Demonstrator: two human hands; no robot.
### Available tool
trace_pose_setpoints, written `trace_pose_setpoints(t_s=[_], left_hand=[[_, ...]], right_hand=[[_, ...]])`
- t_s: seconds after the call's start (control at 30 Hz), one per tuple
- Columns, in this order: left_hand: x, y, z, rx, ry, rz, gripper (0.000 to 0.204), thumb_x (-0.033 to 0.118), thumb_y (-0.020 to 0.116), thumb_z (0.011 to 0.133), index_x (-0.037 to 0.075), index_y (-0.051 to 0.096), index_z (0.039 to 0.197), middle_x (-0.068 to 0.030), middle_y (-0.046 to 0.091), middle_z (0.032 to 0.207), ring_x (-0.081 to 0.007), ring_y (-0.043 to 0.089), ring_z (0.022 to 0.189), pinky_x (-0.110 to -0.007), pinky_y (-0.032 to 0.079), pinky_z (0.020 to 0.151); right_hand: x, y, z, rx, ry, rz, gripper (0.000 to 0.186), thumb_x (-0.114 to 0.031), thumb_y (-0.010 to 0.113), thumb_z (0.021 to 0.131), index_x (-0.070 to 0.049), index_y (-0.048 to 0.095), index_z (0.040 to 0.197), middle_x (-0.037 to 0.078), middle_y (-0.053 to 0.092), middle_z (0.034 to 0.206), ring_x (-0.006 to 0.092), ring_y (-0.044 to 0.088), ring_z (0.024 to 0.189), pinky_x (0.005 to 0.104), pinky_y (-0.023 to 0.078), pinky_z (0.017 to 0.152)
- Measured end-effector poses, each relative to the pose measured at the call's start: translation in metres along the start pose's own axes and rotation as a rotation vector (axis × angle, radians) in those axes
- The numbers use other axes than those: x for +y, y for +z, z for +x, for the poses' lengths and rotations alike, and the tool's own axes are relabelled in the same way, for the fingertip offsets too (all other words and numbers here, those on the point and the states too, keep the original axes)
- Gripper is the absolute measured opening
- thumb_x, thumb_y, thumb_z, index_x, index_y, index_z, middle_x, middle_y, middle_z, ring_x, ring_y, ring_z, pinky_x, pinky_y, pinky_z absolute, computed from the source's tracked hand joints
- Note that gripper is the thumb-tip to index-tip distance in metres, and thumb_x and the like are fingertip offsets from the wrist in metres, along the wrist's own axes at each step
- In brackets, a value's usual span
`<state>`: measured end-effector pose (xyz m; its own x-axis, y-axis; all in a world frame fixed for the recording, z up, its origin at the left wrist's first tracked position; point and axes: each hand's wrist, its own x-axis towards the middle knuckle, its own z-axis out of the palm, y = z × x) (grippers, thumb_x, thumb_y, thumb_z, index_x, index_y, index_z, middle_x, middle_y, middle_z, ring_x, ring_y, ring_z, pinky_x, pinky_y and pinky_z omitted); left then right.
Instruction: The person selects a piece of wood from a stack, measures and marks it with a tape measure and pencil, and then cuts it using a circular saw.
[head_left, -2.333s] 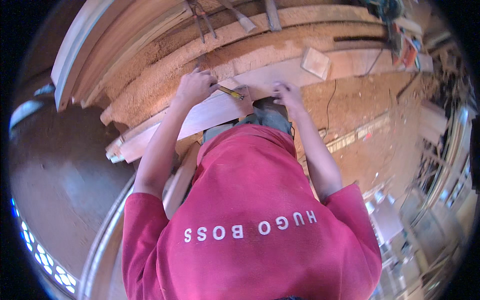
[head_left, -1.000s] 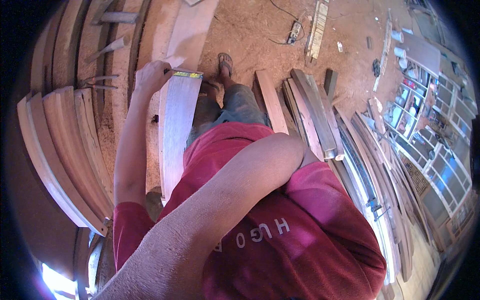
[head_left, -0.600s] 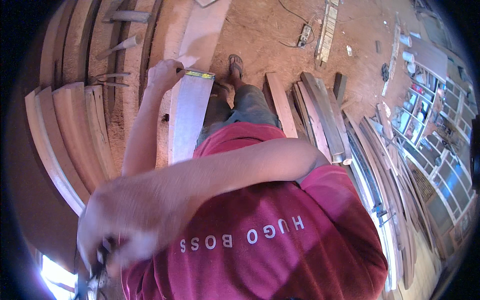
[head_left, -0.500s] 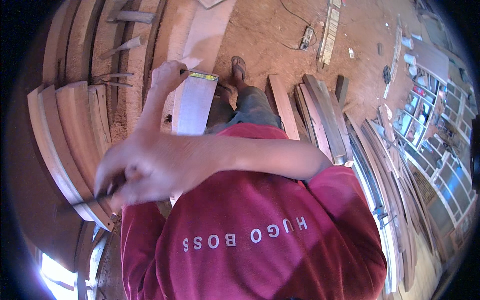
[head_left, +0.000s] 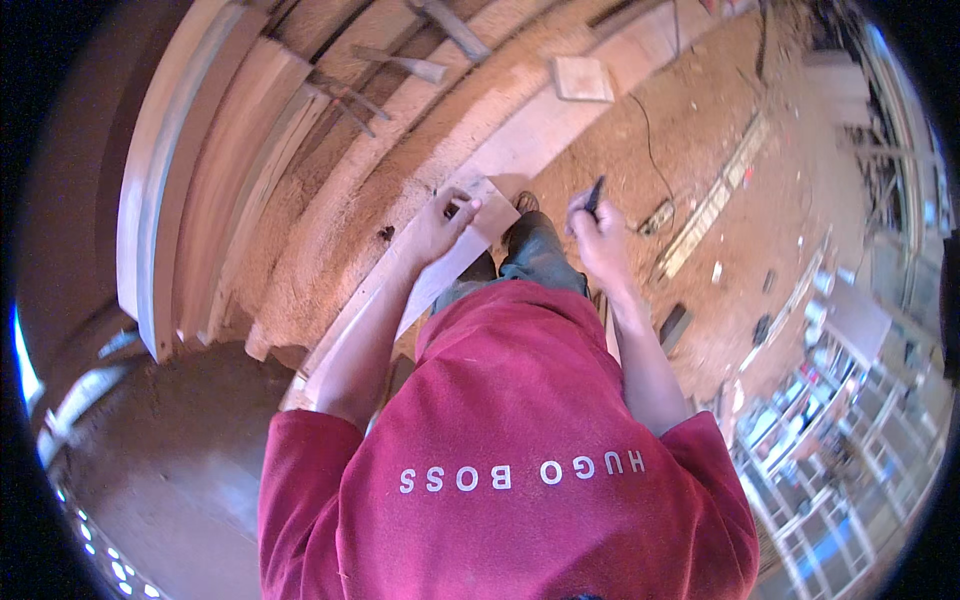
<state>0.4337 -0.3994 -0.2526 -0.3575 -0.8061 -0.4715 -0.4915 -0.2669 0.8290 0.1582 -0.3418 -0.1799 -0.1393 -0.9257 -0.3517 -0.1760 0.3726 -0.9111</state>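
Observation:
My left hand (head_left: 440, 232) is closed over the pale board (head_left: 480, 232). A small dark part of the tape measure (head_left: 452, 208) shows between its thumb and fingers; no yellow blade is visible now. To the right, my right hand (head_left: 600, 240) is raised off the board and closed around a dark, slim pen-like stick (head_left: 595, 194) that points up and away. The board slants from near my left forearm toward the far right, beside my legs.
Long planks (head_left: 190, 190) and loose wooden sticks (head_left: 400, 65) lie on the left. A square wood piece (head_left: 583, 78) rests on the far board. Beyond my right hand are a power strip (head_left: 657, 217), a cable and a pale strip (head_left: 715, 195). Metal frames (head_left: 830, 500) stand at right.
My right hand has swung from the far left, across my left arm, to the right side. The yellow tape blade no longer shows over the board. My view has turned, so the board now slants.

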Motion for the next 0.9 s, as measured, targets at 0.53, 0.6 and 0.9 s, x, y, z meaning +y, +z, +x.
trace_pose_setpoints(t_s=[0.53, 0.6, 0.9], left_hand=[[0.039, 0.110, -0.023, 0.499, -0.156, -1.318, 0.067, 0.063, 0.037, 0.107, 0.009, 0.056, 0.142, -0.0097, 0.065, 0.131, -0.0232, 0.063, 0.115, -0.042, 0.052, 0.097], [0.073, 0.108, -0.029, 0.567, -0.204, -1.363, 0.069, 0.064, 0.038, 0.107, 0.008, 0.055, 0.144, -0.0115, 0.063, 0.134, -0.0242, 0.061, 0.118, -0.042, 0.051, 0.100], [0.047, 0.178, -0.041, 1.041, -0.373, -1.063, 0.066, 0.057, 0.040, 0.108, 0.005, 0.056, 0.145, -0.0160, 0.066, 0.131, -0.0283, 0.062, 0.121, -0.044, 0.049, 0.103]], right_hand=[[-0.009, 0.048, 0.117, -1.114, 0.188, -0.385, 0.049, -0.031, 0.073, 0.094, -0.007, 0.062, 0.135, 0.012, 0.070, 0.118, 0.0223, 0.068, 0.103, 0.0364, 0.054, 0.090], [0.004, 0.033, 0.148, -1.120, 0.432, -0.229, 0.041, -0.032, 0.072, 0.094, -0.010, 0.064, 0.128, 0.008, 0.071, 0.110, 0.0178, 0.067, 0.093, 0.0326, 0.054, 0.077], [-0.018, -0.002, 0.353, -0.493, 0.022, -0.308, 0.047, -0.040, 0.081, 0.086, -0.007, 0.064, 0.115, 0.005, 0.068, 0.090, 0.0182, 0.064, 0.080, 0.0320, 0.052, 0.068]])
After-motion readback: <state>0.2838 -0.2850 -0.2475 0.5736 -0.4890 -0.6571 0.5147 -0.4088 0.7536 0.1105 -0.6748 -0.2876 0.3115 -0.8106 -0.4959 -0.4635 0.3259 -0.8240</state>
